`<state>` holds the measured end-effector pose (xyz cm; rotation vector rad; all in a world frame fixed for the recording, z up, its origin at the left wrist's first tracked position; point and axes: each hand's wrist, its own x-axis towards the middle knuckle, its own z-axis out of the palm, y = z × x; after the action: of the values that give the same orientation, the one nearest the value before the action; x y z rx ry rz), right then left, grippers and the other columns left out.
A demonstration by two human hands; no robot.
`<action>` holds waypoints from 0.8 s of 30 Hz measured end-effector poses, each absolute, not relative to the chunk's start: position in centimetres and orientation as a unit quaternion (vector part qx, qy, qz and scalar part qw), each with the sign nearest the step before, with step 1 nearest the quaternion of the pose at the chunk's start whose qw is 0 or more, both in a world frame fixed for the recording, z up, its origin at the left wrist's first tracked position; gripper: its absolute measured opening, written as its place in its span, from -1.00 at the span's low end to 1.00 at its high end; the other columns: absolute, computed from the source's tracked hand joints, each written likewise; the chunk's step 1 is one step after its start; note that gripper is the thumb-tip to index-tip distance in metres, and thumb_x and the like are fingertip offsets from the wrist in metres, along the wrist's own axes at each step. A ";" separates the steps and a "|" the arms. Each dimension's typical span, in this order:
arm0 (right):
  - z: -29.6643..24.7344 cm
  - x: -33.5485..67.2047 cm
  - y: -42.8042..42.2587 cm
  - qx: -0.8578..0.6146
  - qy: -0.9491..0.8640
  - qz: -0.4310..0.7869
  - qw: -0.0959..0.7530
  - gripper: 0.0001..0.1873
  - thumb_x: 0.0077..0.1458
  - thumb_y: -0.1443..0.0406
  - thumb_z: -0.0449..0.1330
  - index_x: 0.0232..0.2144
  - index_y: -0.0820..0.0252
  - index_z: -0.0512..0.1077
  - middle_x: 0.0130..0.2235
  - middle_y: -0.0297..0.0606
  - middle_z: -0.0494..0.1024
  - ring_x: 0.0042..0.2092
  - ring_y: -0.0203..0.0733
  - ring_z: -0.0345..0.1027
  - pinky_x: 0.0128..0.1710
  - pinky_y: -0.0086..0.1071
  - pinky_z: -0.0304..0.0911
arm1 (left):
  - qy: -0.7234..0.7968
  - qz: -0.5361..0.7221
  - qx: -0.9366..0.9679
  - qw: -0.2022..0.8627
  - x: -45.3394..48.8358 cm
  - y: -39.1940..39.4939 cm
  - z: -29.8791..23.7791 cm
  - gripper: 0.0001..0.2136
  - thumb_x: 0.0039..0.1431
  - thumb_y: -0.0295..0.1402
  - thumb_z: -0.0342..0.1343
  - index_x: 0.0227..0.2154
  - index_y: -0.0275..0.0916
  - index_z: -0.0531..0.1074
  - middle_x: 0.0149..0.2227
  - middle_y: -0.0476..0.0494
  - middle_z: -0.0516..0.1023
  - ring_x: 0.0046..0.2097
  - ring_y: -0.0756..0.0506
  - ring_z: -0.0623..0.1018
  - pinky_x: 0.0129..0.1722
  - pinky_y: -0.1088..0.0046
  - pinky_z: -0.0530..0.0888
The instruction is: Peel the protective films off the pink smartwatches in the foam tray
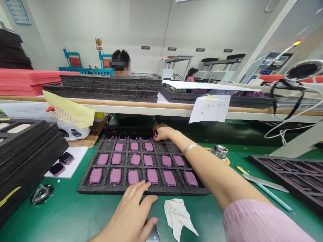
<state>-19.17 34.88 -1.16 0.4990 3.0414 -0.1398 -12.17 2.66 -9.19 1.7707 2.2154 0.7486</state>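
Head view, right hand (163,132) curled, touching pink case (155,136) (back row)

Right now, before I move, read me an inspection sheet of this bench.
surface: green mat.
job's things: foam tray of pink watch cases; two watches on a white sheet at left.
hands: right hand on a top-row case; left hand spread on the tray's front edge.
clutter: white cloth, metal jar, blue pencil.
cables: white cable at far right.
surroundings: shelf behind, holding more foam trays; co-worker beyond it.
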 end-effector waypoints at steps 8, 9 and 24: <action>-2.1 -10.7 24.3 0.021 0.939 -0.246 -0.240 -0.44 -0.04 0.17 0.43 0.00 0.12 0.39 -0.02 -0.25 0.60 -0.04 -0.12 0.54 -0.01 -0.29 0.44 | 0.610 0.671 0.250 0.340 -12.8 3.5 -6.6 -0.45 0.35 0.05 -0.07 0.19 -0.26 0.31 0.26 -0.40 0.36 0.25 -0.27 0.42 0.33 0.04 0.26; -2.6 -9.5 22.9 -0.008 0.929 -0.269 -0.252 -0.44 -0.07 0.18 0.44 -0.02 0.08 0.39 -0.03 -0.29 0.61 -0.03 -0.12 0.54 0.01 -0.31 0.44 | 0.556 0.711 0.207 0.379 -13.0 3.7 -6.2 -0.40 0.33 0.10 -0.07 0.16 -0.30 0.32 0.20 -0.44 0.43 0.18 -0.28 0.48 0.28 0.04 0.32; -5.9 -5.2 18.9 -0.155 0.808 -0.470 -0.319 -0.15 -0.01 0.37 0.43 0.27 0.06 0.19 0.11 -0.12 0.55 0.11 -0.03 0.50 0.20 -0.09 0.38 | 0.410 0.721 0.191 0.525 -13.2 3.7 -5.4 -0.43 0.15 0.12 0.20 -0.05 -0.33 0.50 -0.11 -0.35 0.64 -0.02 -0.26 0.62 0.04 0.12 0.51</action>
<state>-5.21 18.89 -5.89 -0.6205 3.2340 -1.8792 -13.18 3.68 -5.37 0.4579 0.9812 1.7254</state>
